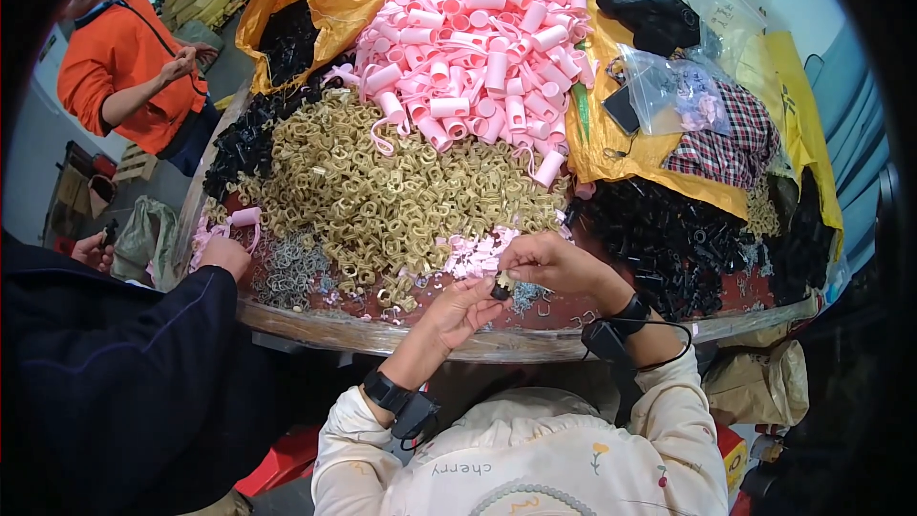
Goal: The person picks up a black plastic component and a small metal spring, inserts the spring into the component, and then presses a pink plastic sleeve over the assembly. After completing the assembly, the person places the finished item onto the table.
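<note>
Close to the table's front edge, my left hand pinches a small black plastic part between thumb and fingertips. From above, my right hand closes its fingers at the top of the same part, where a small gold-coloured piece shows. Whether the two pieces are joined I cannot tell. Behind my hands lies a heap of small pale pink pieces, and beyond it a large mound of gold-coloured ring-shaped parts. Bluish small metal bits lie just under my right hand.
Pink tubes with straps are piled at the back. Black parts cover the right side; bent wire clips lie left. A co-worker's hand rests beside the clips. A person in orange stands far left.
</note>
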The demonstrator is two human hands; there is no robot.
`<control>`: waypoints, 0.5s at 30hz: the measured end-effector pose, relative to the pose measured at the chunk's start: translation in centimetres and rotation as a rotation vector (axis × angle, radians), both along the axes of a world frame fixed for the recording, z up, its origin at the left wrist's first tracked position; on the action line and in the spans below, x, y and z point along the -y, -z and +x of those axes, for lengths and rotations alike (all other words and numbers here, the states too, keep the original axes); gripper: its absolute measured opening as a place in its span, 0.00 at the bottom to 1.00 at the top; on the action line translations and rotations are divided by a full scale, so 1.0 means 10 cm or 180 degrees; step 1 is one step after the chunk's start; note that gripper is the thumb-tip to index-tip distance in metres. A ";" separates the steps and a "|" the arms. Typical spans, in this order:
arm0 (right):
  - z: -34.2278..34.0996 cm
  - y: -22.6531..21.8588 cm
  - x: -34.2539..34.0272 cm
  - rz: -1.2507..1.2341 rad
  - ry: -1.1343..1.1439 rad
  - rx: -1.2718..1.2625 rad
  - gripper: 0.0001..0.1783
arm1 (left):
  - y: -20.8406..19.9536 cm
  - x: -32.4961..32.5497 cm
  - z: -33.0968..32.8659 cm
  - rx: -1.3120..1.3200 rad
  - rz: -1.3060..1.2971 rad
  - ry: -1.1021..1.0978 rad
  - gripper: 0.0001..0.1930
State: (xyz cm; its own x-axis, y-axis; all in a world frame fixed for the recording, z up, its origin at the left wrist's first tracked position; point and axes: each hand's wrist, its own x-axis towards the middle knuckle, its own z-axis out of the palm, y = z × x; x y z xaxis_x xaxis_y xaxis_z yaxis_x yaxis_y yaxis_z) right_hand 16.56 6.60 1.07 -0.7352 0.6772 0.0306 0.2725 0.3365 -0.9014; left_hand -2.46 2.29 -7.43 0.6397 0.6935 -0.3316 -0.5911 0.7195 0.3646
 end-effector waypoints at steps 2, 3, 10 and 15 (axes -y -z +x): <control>0.04 0.06 -0.05 -0.0084 -0.0041 -0.0081 0.07 | 0.01 0.01 0.01 0.0058 -0.0009 0.0018 0.09; 0.05 0.08 -0.07 -0.0165 -0.0085 -0.0162 0.07 | 0.00 0.02 0.02 0.0058 -0.0041 0.0025 0.09; 0.08 0.15 -0.07 -0.0593 0.0128 -0.0180 0.07 | 0.01 0.04 0.07 0.0082 -0.0269 -0.0062 0.10; 0.09 0.17 -0.08 -0.0853 0.0138 -0.0399 0.07 | 0.01 0.03 0.09 0.0111 -0.0340 -0.0047 0.10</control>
State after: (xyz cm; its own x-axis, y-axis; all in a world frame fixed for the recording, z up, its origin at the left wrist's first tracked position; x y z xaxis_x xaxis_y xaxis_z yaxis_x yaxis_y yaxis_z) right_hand 17.47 7.45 -0.59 -0.7071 0.7041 -0.0647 0.1622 0.0725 -0.9841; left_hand -1.56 2.01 -7.52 0.6421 0.6648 -0.3819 -0.6128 0.7443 0.2653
